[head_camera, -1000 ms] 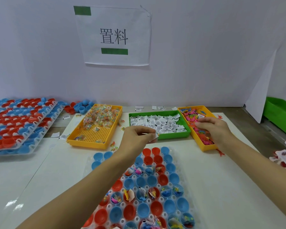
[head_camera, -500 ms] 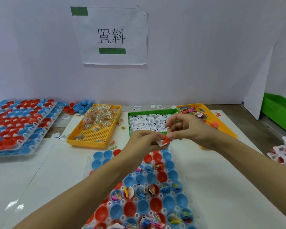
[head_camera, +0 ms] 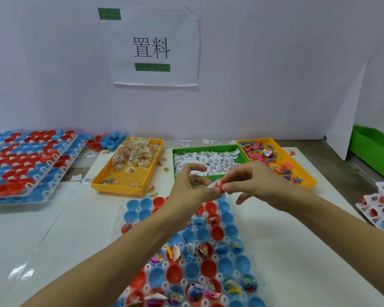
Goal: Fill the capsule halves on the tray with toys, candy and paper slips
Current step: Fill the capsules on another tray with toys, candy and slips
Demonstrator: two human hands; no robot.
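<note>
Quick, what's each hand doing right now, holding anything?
Left hand: pinching a white paper slip above the capsule tray.
Right hand: pinching a small red toy against that slip.

Bright, even overhead light fills the scene, soft shadows lie under both forearms, glare patches shine on the glossy white tabletop (head_camera: 20, 271) at left, and wide-angle distortion bends the edges.
</note>
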